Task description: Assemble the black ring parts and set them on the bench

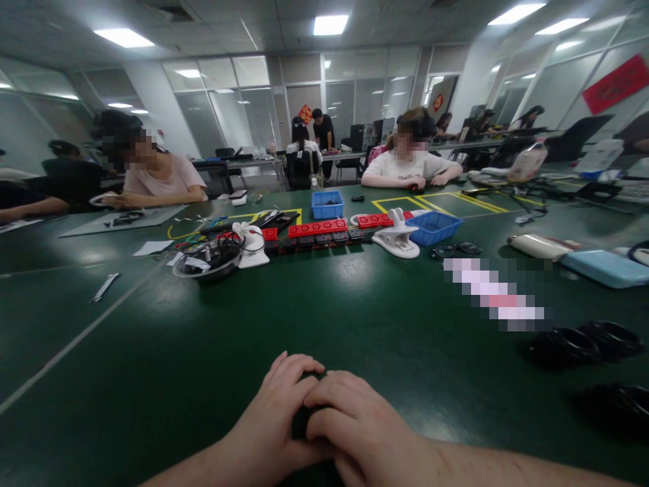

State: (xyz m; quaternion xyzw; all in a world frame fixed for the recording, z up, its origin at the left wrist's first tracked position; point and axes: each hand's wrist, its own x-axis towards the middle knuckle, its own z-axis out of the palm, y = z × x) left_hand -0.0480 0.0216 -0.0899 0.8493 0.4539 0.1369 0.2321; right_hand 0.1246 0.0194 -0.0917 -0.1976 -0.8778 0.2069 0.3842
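My left hand [274,412] and my right hand [362,423] meet at the near side of the green table [243,338]. Fingers of both are bent inward, and the right fingertips touch the left hand near its thumb and forefinger. A dark gap shows between the palms; whether a small black thing is in it, I cannot make out. Farther off, straight ahead, lies a row of red blocks [317,228] and black blocks [324,239]. White clips [398,237] stand at its ends.
Left of the row is a bowl of cables [207,260]; a wrench [105,287] lies farther left. Blue bins [327,205] stand behind. On the right are glasses [456,249], a light-blue case [606,267] and black ring-shaped items [570,345]. Two people [413,162] sit across the table.
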